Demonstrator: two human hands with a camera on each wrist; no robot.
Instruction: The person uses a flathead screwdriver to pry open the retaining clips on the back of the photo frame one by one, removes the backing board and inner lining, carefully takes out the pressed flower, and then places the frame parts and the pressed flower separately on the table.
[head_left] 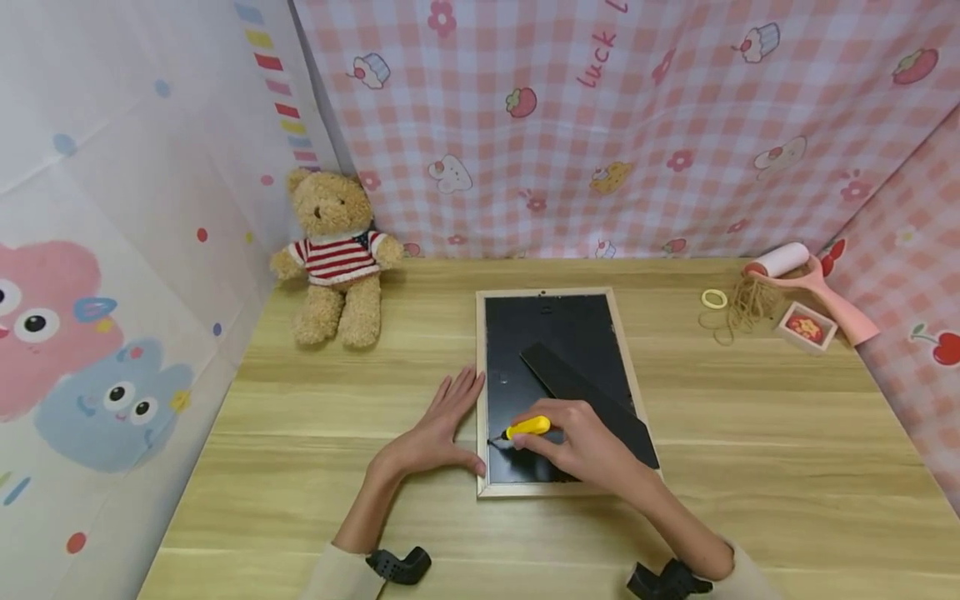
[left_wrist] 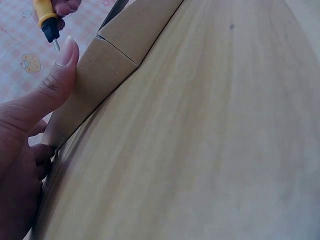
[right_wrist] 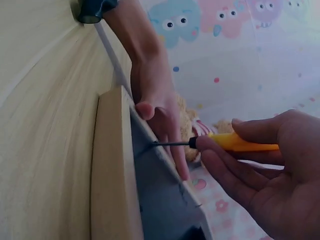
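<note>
While the right hand [head_left: 581, 446] pinches the yellow screwdriver [head_left: 527, 427] at what looks like a backing tab, the flat, open left hand [head_left: 442, 429] should brace the picture frame [head_left: 482, 375] firmly on the tabletop [head_left: 315, 467].

a makeshift home craft corner, like a child's play nook: a light wooden table [head_left: 300, 467] is walled in by hung cloth. pink gingham fabric [head_left: 600, 125] printed with cupcakes and strawberries hangs at twelve and three o'clock, and a white cartoon-animal sheet [head_left: 90, 333] at nine. a teddy bear [head_left: 335, 257] sits at eleven o'clock; a pink lint roller [head_left: 806, 283] and twine [head_left: 742, 304] lie at two.
</note>
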